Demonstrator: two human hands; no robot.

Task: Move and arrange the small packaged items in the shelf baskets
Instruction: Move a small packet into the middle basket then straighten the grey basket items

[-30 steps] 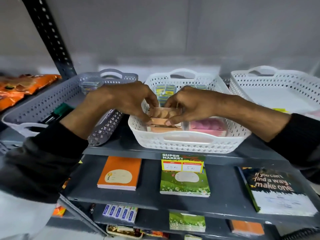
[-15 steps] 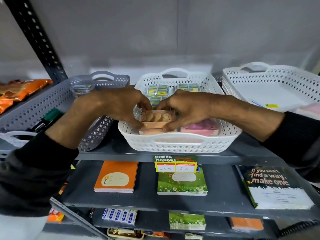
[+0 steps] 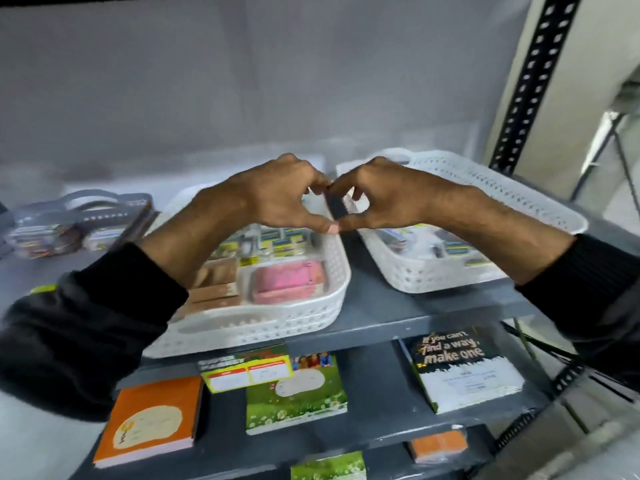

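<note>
My left hand (image 3: 277,195) and my right hand (image 3: 391,199) hover side by side over the gap between two white baskets. Thumb tips and forefinger tips meet, the fingers are curved apart, and I see nothing held. The middle white basket (image 3: 263,327) holds brown packs (image 3: 216,284) at its front left, a pink pack (image 3: 287,278) at front right, and small yellow-green packs (image 3: 284,240) behind. The right white basket (image 3: 519,199) contains several small packets (image 3: 446,247). The image is blurred.
A grey basket (image 3: 104,206) with small packs sits at the left on the same shelf. The shelf below carries an orange notebook (image 3: 152,417), a green notebook (image 3: 294,393), a black notebook (image 3: 460,368) and a price label (image 3: 247,372). A perforated upright (image 3: 533,81) stands at the right.
Both hands let go of the brown pack, which stays in the middle basket, and rose to the right. My view swung right, bringing the right basket closer.
</note>
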